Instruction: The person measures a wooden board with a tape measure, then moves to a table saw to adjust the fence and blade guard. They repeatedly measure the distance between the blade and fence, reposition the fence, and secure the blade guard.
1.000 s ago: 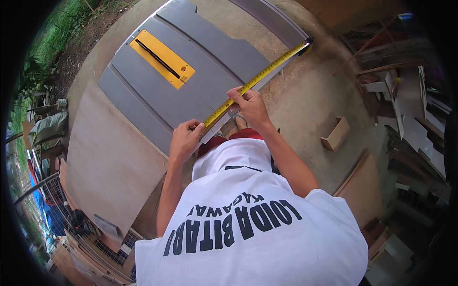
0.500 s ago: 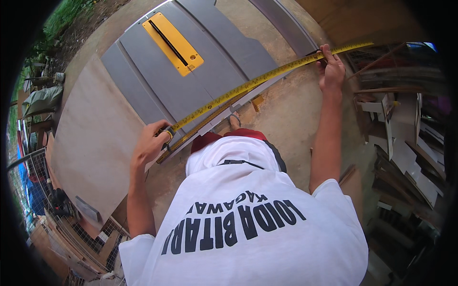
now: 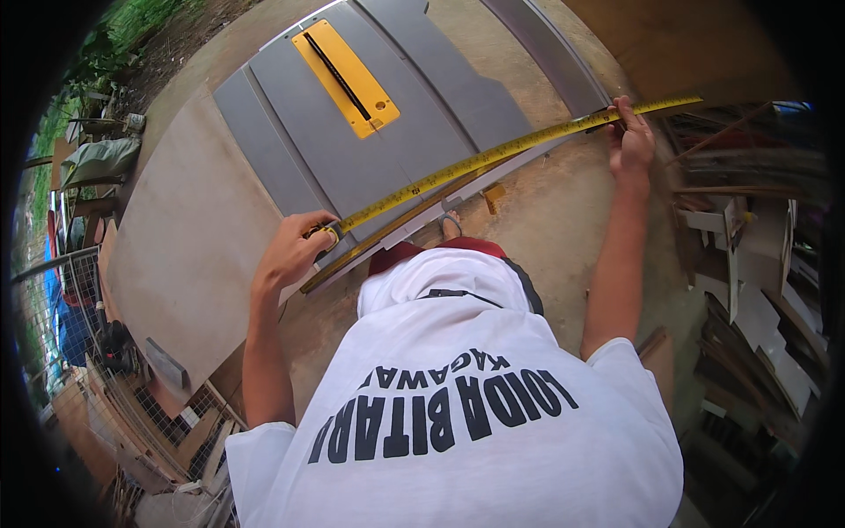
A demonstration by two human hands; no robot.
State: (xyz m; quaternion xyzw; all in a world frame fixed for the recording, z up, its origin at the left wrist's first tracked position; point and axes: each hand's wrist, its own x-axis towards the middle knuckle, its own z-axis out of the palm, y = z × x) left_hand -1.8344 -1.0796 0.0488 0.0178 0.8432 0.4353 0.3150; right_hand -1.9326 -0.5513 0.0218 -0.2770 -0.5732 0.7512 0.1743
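Observation:
A yellow tape measure (image 3: 480, 161) is drawn out across the near edge of a grey table saw (image 3: 378, 132). My left hand (image 3: 295, 249) is closed around its case, at the saw's near left corner. At the right, my right hand (image 3: 631, 139) pinches the blade near its far end, and a short length of blade sticks out past the fingers. The blade runs roughly along the saw's front rail (image 3: 414, 218), rising to the right. A yellow insert plate (image 3: 348, 79) with a dark slot lies in the saw's top.
A large pale board (image 3: 176, 255) adjoins the saw's left side. Offcuts and panels (image 3: 766, 290) are stacked at the right. A wire mesh rack (image 3: 79, 290) and wood scraps (image 3: 194, 449) stand at the left. A grey side rail (image 3: 546, 53) extends at the upper right.
The whole scene has shifted slightly right and down in view. Both hands still hold the tape measure, which stays stretched out; the left wrist has turned a little.

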